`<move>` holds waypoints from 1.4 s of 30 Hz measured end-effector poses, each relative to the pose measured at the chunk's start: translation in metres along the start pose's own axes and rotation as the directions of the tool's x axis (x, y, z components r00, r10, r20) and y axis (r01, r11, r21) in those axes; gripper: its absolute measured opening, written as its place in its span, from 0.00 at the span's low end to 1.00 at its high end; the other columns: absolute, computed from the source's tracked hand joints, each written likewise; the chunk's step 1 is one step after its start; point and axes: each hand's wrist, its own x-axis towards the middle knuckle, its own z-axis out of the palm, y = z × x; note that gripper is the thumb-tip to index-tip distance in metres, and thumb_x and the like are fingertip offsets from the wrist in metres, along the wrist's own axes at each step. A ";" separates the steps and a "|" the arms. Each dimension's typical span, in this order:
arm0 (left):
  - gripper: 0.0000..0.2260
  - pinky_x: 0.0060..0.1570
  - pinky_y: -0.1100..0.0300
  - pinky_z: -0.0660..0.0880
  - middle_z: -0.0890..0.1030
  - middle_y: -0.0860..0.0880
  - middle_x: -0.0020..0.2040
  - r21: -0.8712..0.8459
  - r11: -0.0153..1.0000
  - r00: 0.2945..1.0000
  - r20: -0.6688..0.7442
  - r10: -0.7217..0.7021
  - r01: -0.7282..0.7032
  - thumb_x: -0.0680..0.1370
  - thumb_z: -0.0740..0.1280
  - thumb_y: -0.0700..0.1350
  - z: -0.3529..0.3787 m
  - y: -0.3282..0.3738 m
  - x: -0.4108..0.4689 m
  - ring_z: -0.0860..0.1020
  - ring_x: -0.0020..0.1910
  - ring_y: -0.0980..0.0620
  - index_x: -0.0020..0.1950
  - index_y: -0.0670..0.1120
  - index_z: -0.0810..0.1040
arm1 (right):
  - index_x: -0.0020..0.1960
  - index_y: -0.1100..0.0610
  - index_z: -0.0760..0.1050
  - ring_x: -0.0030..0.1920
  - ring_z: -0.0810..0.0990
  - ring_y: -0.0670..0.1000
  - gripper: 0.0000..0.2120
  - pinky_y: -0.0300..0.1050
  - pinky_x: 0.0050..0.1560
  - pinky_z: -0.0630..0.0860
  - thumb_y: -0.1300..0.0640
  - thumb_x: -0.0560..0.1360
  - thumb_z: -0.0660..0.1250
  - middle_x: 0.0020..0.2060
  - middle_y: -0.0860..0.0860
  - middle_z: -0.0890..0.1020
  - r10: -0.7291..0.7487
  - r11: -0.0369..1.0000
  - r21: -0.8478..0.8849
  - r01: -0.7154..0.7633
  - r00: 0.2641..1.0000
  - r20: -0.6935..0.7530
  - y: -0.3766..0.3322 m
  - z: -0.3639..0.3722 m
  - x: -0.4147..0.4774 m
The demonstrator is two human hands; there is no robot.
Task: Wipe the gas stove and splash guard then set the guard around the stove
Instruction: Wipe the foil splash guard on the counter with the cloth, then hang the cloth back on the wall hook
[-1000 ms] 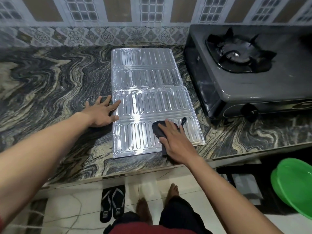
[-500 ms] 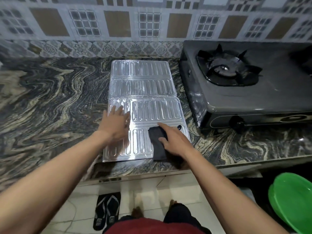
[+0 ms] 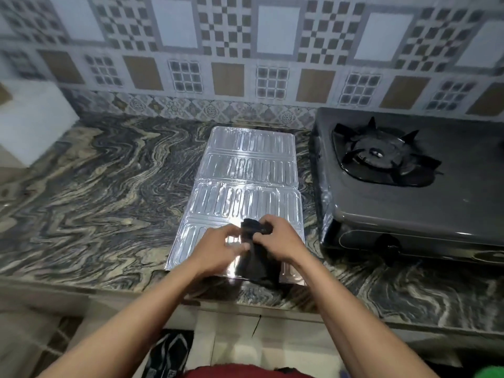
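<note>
Left hand (image 3: 218, 248) and right hand (image 3: 279, 241) close together, fingers curled, forearms outstretched.

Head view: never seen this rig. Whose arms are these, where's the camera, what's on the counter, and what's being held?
There is no machine here: the two arms belong to a person working bare-handed. The single camera sits on their head and looks forward and down, so you see roughly what they see.

On the swirled dark stone counter lies a silver ribbed foil splash guard, flat and unfolded, not set up around anything. To its right stands a black gas stove, with one burner in view.

The right hand grips a dark grey cloth over the guard's near end. The left hand meets the cloth's left edge, but blur hides whether it pinches it.

Behind are patterned wall tiles, and on the floor below is a pair of sandals.
</note>
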 end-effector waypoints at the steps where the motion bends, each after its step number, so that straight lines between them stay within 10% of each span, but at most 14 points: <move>1: 0.17 0.56 0.58 0.74 0.84 0.56 0.53 -0.111 0.994 1.000 0.011 -0.008 0.009 0.69 0.72 0.56 -0.004 0.005 -0.001 0.80 0.54 0.58 0.56 0.54 0.80 | 0.45 0.55 0.78 0.38 0.77 0.49 0.04 0.40 0.37 0.72 0.59 0.71 0.72 0.36 0.49 0.79 -0.006 0.994 0.105 0.008 1.000 -0.013 -0.004 -0.009 -0.003; 7: 0.08 0.39 0.62 0.73 0.80 0.54 0.34 -0.417 0.903 0.994 -0.053 0.092 -0.106 0.71 0.69 0.45 -0.053 0.063 0.001 0.76 0.36 0.56 0.49 0.48 0.79 | 0.57 0.61 0.75 0.38 0.80 0.47 0.15 0.43 0.40 0.79 0.69 0.72 0.72 0.40 0.55 0.83 -0.128 0.910 0.398 0.114 0.992 0.008 -0.039 -0.068 -0.011; 14: 0.19 0.42 0.57 0.80 0.81 0.44 0.51 -0.363 0.897 0.965 -0.038 0.258 -0.254 0.75 0.73 0.36 -0.087 0.139 0.001 0.83 0.45 0.52 0.63 0.48 0.74 | 0.60 0.53 0.74 0.51 0.84 0.59 0.15 0.56 0.47 0.83 0.65 0.76 0.69 0.52 0.59 0.83 -0.216 0.823 0.517 0.236 0.971 -0.101 -0.089 -0.120 -0.023; 22: 0.17 0.46 0.54 0.79 0.84 0.40 0.49 -0.406 0.843 0.933 -0.086 0.348 -0.352 0.75 0.72 0.33 -0.131 0.207 0.015 0.83 0.46 0.46 0.60 0.46 0.74 | 0.71 0.36 0.67 0.60 0.79 0.46 0.34 0.47 0.62 0.78 0.63 0.74 0.73 0.64 0.47 0.77 -0.512 0.858 0.126 0.499 0.850 0.120 -0.124 -0.201 -0.047; 30: 0.16 0.39 0.59 0.79 0.84 0.43 0.51 -0.402 0.812 0.905 -0.161 0.393 -0.424 0.73 0.73 0.34 -0.190 0.259 0.051 0.83 0.45 0.47 0.58 0.44 0.74 | 0.71 0.45 0.73 0.58 0.77 0.39 0.30 0.34 0.62 0.74 0.55 0.71 0.77 0.61 0.44 0.76 -0.586 0.811 -0.024 0.585 0.810 -0.027 -0.171 -0.243 -0.020; 34: 0.14 0.41 0.59 0.80 0.84 0.42 0.51 -0.298 0.798 0.849 -0.267 0.457 -0.523 0.71 0.74 0.33 -0.217 0.276 0.082 0.82 0.45 0.49 0.53 0.43 0.76 | 0.70 0.47 0.74 0.63 0.76 0.42 0.25 0.46 0.67 0.73 0.45 0.74 0.73 0.66 0.44 0.77 -0.612 0.791 -0.041 0.611 0.788 -0.067 -0.198 -0.261 0.016; 42: 0.11 0.46 0.55 0.82 0.86 0.44 0.46 -0.168 0.825 0.827 -0.290 0.483 -0.540 0.71 0.75 0.35 -0.272 0.302 0.161 0.84 0.45 0.48 0.52 0.44 0.84 | 0.61 0.48 0.82 0.53 0.81 0.43 0.15 0.45 0.59 0.78 0.60 0.77 0.70 0.54 0.45 0.83 -0.659 0.749 -0.116 0.652 0.719 -0.221 -0.246 -0.300 0.117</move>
